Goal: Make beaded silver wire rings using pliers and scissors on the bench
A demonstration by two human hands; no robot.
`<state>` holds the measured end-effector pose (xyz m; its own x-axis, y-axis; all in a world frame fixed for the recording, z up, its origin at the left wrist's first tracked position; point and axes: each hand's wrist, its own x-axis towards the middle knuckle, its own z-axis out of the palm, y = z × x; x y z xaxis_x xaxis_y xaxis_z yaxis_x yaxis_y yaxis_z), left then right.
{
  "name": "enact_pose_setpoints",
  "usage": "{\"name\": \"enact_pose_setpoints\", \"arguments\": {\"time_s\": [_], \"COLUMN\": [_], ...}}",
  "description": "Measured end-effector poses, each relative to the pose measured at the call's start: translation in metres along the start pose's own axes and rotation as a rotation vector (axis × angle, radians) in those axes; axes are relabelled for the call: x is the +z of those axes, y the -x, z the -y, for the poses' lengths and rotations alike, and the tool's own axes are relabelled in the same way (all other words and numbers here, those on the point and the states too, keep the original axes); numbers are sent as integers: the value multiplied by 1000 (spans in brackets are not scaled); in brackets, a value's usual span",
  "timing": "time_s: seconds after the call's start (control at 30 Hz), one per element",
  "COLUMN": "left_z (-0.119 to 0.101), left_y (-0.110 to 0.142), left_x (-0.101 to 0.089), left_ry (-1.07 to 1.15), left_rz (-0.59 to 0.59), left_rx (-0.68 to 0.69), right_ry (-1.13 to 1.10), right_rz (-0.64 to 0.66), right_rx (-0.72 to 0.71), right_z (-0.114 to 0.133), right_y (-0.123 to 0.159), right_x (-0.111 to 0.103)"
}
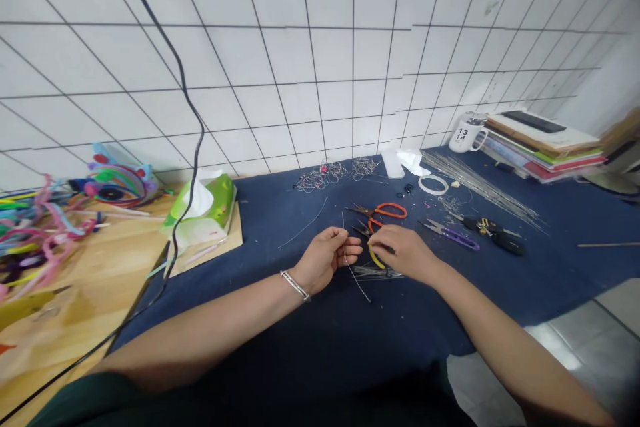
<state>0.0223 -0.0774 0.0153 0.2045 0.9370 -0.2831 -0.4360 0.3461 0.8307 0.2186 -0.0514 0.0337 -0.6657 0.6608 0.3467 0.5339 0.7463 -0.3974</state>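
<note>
My left hand (327,255) pinches a thin metal wire (356,280) between thumb and forefinger, with the other fingers loosely curled. The wire sticks up above the thumb and trails down to the right, with something small and reddish on it near the fingers. My right hand (403,250) is closed over a pair of yellow-handled pliers (377,258). Its fingers hide most of that tool; dark jaws point up and left. Just beyond lie orange-handled scissors (390,210). A bundle of short wires (373,272) rests under and beside the pliers.
Purple-handled snips (457,237) and black-handled pliers (495,232) lie to the right. Tangled wire (320,179), long straight wires (485,187), a white mug (466,135) and stacked books (545,147) sit farther back. A black cable (184,80) hangs by a tissue pack (213,210).
</note>
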Motion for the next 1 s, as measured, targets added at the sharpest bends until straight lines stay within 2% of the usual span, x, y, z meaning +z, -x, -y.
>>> {"name": "enact_pose_setpoints", "arguments": {"time_s": [0.1, 0.2, 0.37, 0.5, 0.57, 0.63, 0.7, 0.8, 0.9, 1.0], "left_z": [2, 6, 8, 6, 6, 7, 8, 11, 11, 5], "left_y": [1, 2, 5, 9, 12, 14, 17, 19, 18, 17], "left_x": [-7, -11, -11, -10, -8, -7, -5, -4, -4, -4], "left_ry": [27, 57, 105, 139, 153, 164, 173, 181, 202, 245], "left_rz": [-9, -22, -7, 17, 44, 82, 116, 134, 130, 122], "left_rx": [21, 39, 56, 21, -6, -30, -43, -46, -24, 41], "right_ry": [-4, -22, -167, -417, -567, -740, -955, -1292, -1490, -1556], "right_rz": [89, 148, 102, -12, -80, -215, -415, -620, -724, -738], "right_rx": [-73, -59, -12, 51, 152, 305, 467, 630, 695, 718], "right_z": [23, 40, 51, 55, 58, 62, 64, 65, 64, 62], "right_y": [12, 20, 26, 29, 32, 35, 37, 38, 37, 39], "right_x": [11, 20, 25, 21, 20, 21, 26, 32, 34, 33]}}
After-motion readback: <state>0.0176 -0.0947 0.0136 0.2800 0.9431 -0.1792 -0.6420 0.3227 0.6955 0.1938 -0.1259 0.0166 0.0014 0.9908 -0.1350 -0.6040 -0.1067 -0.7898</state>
